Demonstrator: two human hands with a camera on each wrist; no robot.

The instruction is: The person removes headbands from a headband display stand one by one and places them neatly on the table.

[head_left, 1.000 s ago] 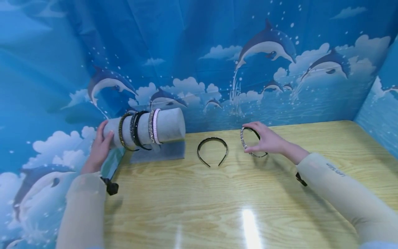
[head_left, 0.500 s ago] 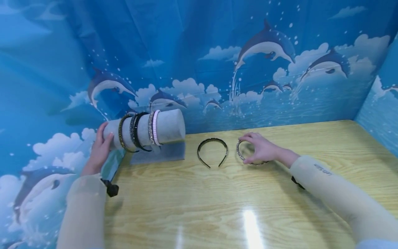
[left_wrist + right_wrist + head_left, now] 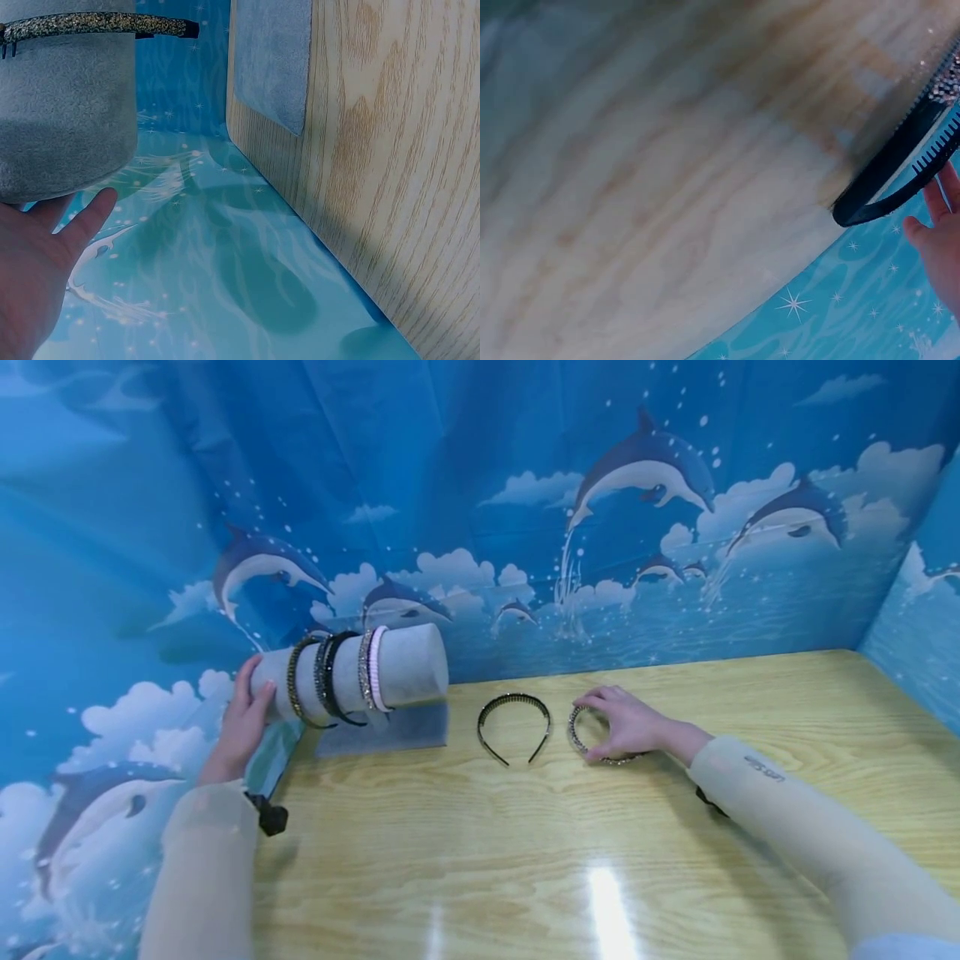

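Observation:
A grey, plush-covered cylinder headband stand (image 3: 412,664) lies horizontally at the left, ringed by several headbands: gold-toned (image 3: 292,681), black, silver and pale pink (image 3: 377,668). My left hand (image 3: 238,722) holds its left end; in the left wrist view, thumb and fingers are at the cylinder's lower rim. My right hand (image 3: 633,724) pinches a sparkling silver headband (image 3: 573,731) low over the table, thumb on one side and fingers on the other. Up close, the right wrist view shows its black band with comb teeth (image 3: 930,157). A black toothed headband (image 3: 513,697) lies flat between stand and right hand.
The wood-grain table (image 3: 480,860) carries everything. A grey flat base (image 3: 382,739) sits under the cylinder. Behind and to the left hangs a blue dolphin-print backdrop (image 3: 480,485), right against the table's edges.
My right hand has lowered the silver headband toward the table and moved it slightly left, nearer the black headband. My left hand and the stand have stayed in place.

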